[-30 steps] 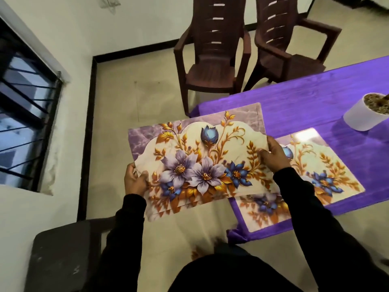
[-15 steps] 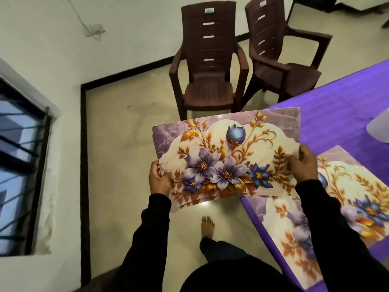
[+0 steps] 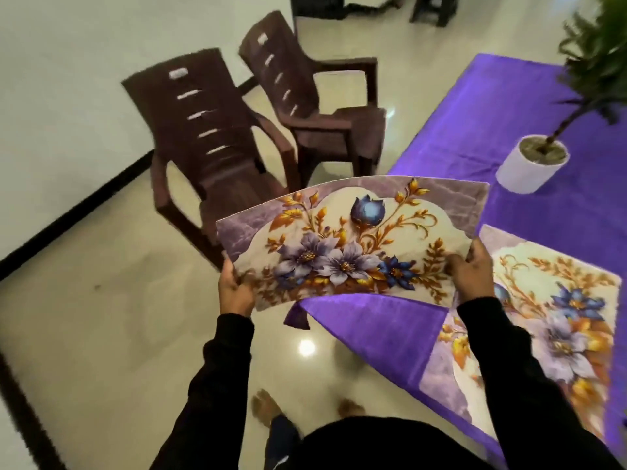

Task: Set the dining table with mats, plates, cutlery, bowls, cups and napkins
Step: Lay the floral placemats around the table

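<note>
Your left hand [image 3: 235, 289] and your right hand [image 3: 473, 271] each grip one end of a floral mat [image 3: 349, 245], held above the table corner [image 3: 373, 325]. A second mat [image 3: 556, 320] lies flat on the purple cloth, beside your right hand.

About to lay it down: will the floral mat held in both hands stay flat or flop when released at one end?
The held mat bows between the left hand and right hand, so it is probably thin, flexible and light. Released at one end, it would likely droop. Its glossy-looking face may slide on the purple tablecloth.

Dim, motion-blurred, floor [image 3: 101, 334] glare
</note>
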